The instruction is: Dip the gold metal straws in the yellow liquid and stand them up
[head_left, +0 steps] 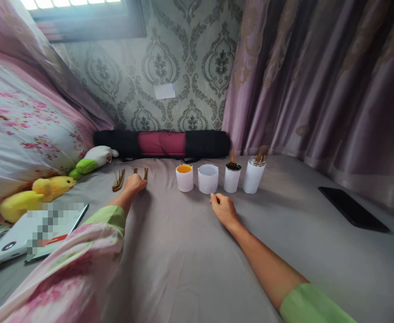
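Observation:
At the left, my left hand (pixel 136 183) is closed among thin brown sticks; its fingertips are turned away from me, so what they grip is hidden. One small bundle of sticks (pixel 146 174) shows just right of the knuckles, and another bundle (pixel 118 181) is to the left. My right hand (pixel 224 208) rests with curled fingers on the grey sheet, nothing visible in them. Just beyond it stands a white-wrapped cup (pixel 208 180). Left of that cup is a white cup with an orange inside (pixel 185 180). To the right are two white-wrapped cans, one narrow (pixel 231 180) and one taller (pixel 252 178), both holding sticks.
A black and maroon rolled bag (pixel 161 143) lies along the patterned wall. At the right is a black phone (pixel 353 208). Plush toys (pixel 54 188) and a white tablet-like device (pixel 15 235) lie at the left. Purple curtains (pixel 284 80) hang at the right.

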`<control>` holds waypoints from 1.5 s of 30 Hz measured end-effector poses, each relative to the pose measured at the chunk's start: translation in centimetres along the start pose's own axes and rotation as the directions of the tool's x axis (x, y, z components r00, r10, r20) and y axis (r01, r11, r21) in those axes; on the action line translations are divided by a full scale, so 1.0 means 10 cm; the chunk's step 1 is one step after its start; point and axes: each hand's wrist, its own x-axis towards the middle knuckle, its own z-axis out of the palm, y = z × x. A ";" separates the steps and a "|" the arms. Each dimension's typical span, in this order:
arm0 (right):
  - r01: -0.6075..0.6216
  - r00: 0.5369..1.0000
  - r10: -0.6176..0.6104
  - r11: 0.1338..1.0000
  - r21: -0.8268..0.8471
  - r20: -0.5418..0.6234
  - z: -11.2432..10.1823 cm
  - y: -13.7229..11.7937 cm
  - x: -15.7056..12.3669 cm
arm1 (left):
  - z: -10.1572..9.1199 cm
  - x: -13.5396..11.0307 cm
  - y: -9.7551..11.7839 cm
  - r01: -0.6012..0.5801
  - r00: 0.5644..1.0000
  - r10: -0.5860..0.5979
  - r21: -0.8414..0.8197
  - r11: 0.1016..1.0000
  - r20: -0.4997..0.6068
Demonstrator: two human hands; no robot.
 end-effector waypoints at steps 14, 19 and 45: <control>0.023 1.000 -0.023 1.000 0.011 -0.012 0.00 0.00 -0.01 | 0.00 0.00 0.03 0.038 0.998 -0.037 0.007 0.999 -0.053; 0.021 1.000 -0.021 1.000 0.012 -0.013 0.00 0.01 -0.01 | -0.04 -0.03 0.06 0.054 0.997 -0.056 -0.055 0.997 -0.046; 0.026 1.000 -0.026 0.999 0.027 -0.013 0.01 0.01 0.00 | 0.24 -0.24 0.32 0.334 0.942 -0.092 -0.932 0.145 0.323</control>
